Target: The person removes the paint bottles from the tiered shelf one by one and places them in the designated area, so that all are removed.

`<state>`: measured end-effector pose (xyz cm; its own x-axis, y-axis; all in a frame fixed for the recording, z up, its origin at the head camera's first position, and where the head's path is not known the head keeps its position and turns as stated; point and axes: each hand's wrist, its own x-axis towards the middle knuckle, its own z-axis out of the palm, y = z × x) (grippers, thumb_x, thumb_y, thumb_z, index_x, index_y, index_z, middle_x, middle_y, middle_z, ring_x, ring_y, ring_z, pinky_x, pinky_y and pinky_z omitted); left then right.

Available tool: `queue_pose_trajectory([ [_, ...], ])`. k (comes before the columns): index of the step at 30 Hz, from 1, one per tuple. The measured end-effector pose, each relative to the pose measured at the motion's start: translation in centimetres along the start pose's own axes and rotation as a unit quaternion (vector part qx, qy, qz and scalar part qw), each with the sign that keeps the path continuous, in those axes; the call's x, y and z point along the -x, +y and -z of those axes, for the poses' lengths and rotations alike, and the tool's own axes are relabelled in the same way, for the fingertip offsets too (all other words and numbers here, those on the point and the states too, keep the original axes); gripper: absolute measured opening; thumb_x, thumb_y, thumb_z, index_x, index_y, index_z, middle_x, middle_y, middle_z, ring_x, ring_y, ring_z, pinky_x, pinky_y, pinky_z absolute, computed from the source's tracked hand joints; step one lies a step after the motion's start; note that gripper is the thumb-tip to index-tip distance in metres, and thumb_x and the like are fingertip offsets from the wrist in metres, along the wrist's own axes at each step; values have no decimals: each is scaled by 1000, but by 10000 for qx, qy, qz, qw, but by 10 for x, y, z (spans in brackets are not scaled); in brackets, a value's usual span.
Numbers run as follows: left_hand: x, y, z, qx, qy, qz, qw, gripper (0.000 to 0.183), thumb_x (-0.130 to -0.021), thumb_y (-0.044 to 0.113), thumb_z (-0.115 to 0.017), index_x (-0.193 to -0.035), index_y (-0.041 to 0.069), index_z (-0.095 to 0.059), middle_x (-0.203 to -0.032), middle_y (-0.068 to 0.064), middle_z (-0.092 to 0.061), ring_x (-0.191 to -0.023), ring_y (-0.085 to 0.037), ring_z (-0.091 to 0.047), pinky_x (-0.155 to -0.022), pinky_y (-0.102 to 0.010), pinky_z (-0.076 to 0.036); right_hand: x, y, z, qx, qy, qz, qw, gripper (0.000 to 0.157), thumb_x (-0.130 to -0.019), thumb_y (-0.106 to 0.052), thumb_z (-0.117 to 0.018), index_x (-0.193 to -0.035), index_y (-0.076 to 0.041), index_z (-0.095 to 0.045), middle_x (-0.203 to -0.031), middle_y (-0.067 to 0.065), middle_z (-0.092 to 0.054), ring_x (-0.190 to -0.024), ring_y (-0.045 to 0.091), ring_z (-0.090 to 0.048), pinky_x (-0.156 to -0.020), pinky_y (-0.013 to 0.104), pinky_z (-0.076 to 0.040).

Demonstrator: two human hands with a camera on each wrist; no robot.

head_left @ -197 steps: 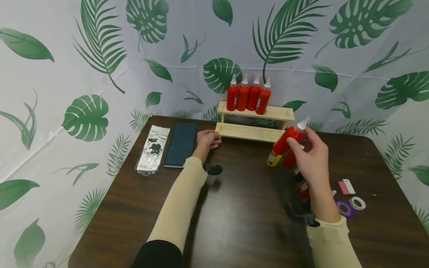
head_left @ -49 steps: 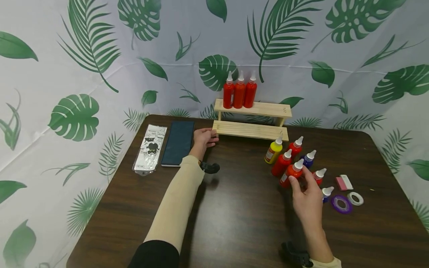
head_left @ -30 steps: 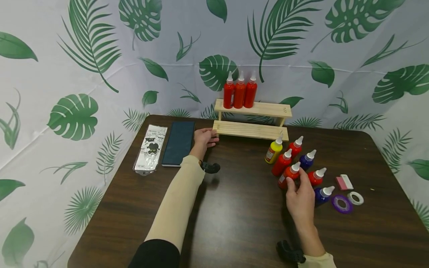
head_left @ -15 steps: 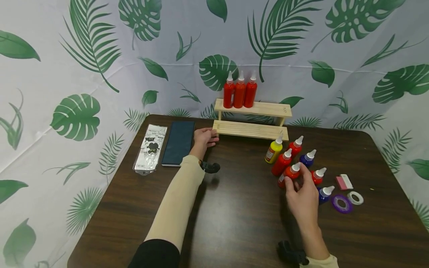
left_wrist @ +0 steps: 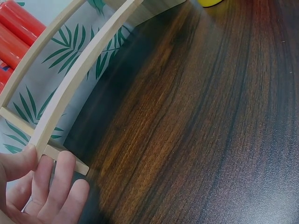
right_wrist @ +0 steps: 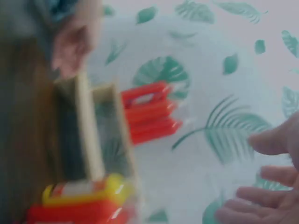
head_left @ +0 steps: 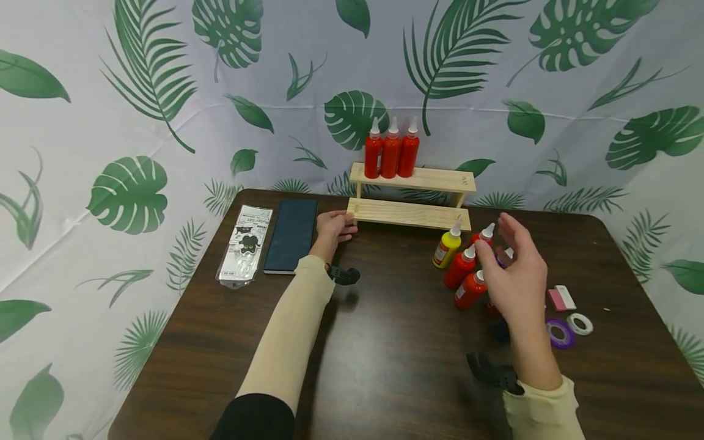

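Note:
My left hand [head_left: 333,226] pinches the left end of a two-tier wooden shelf [head_left: 407,214]; the left wrist view has its thumb against the lower board [left_wrist: 56,105] and fingers curled under it. Three red squeeze bottles [head_left: 391,156] with white nozzles stand on the upper tier. My right hand [head_left: 517,272] hovers above the bottle group at the shelf's right, fingers apart, holding nothing. Below and left of it stand a yellow bottle [head_left: 447,249], a red bottle [head_left: 458,269] and another red one [head_left: 469,292] in front. The right hand partly hides more red and blue bottles.
On the left lie a dark blue notebook [head_left: 291,236] and a packaged ruler set [head_left: 245,245]. At the right are a pink-and-white eraser [head_left: 561,298], a purple tape roll [head_left: 560,333] and a white tape roll [head_left: 580,324]. A leaf-patterned cloth [head_left: 220,134] hangs behind the table.
A red bottle has left the upper tier, where four stood. My right hand has let go of the front red bottle on the table and risen. My left hand stays at the shelf.

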<state>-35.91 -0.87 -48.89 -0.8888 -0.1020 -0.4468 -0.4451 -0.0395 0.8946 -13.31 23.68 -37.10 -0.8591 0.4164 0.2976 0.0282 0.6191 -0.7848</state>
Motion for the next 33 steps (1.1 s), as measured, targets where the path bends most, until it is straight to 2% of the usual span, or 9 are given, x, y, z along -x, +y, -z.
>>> queue_pose_trajectory([
  [3,-1,-1,1,-21,16,10,10000,26,-89,18,-69,-113,10,-67,-99,-9,-73,-73,-17,-72,-64,-32,-58,-22,-18,-7,39,-715,96,9974,62,-93,-38,-60,-148,-23,-35,-149,5,-41,-134,26,-42,-102,49,-41],
  [7,-2,-1,0,-27,69,1,10000,26,-89,17,-70,-113,10,-68,-98,-8,-73,-73,-17,-72,-65,-33,-58,-60,-35,-25,40,-1561,277,9873,66,-94,-40,-57,-151,-18,-30,-151,13,-37,-135,35,-39,-103,54,-38],
  [10,-3,-1,-1,-40,98,27,9999,25,-88,17,-70,-112,9,-68,-96,-8,-73,-72,-17,-72,-63,-31,-58,-91,-40,-42,-11,-2203,133,9753,69,-96,-41,-55,-152,-16,-25,-151,17,-34,-135,38,-37,-104,56,-36],
  [12,-3,-1,-2,-44,113,64,9999,24,-88,17,-70,-111,10,-68,-95,-8,-73,-72,-17,-72,-62,-31,-58,-112,-41,-55,-78,-2469,-43,9690,70,-96,-41,-53,-153,-15,-22,-151,19,-33,-136,39,-36,-105,56,-35],
  [14,-4,-2,-2,-39,102,65,9999,23,-88,17,-70,-110,10,-68,-95,-8,-74,-72,-17,-72,-62,-31,-58,-130,-39,-70,-190,-2508,-156,9677,70,-97,-40,-52,-153,-13,-20,-151,20,-32,-136,39,-36,-106,54,-36],
  [17,-4,-2,-2,-50,100,49,9999,23,-88,17,-70,-110,10,-68,-93,-8,-74,-71,-17,-72,-63,-32,-58,-152,-35,-93,-328,-2305,-198,9723,68,-98,-34,-52,-153,-11,-21,-151,20,-33,-135,38,-37,-107,50,-36],
  [22,-6,-5,-2,-146,134,37,9998,22,-89,17,-69,-109,10,-68,-92,-8,-74,-70,-16,-72,-64,-33,-58,-179,-26,-124,-304,-2007,-130,9791,69,-97,-33,-52,-153,-10,-18,-152,19,-32,-135,37,-37,-108,46,-35],
  [26,-7,-5,-3,-176,183,-9,9997,22,-89,17,-69,-109,10,-68,-92,-7,-74,-71,-17,-72,-65,-34,-58,-195,-23,-135,-373,-1904,-41,9810,71,-98,-31,-51,-154,-11,-14,-153,18,-29,-137,36,-35,-111,43,-32],
  [33,-6,-1,-2,-199,179,-72,9996,21,-89,16,-69,-108,9,-68,-91,-7,-74,-70,-16,-72,-61,-31,-58,-210,-29,-141,-416,-2228,-204,9738,67,-98,-31,-51,-155,-19,-16,-154,11,-30,-139,31,-32,-112,43,-31],
])
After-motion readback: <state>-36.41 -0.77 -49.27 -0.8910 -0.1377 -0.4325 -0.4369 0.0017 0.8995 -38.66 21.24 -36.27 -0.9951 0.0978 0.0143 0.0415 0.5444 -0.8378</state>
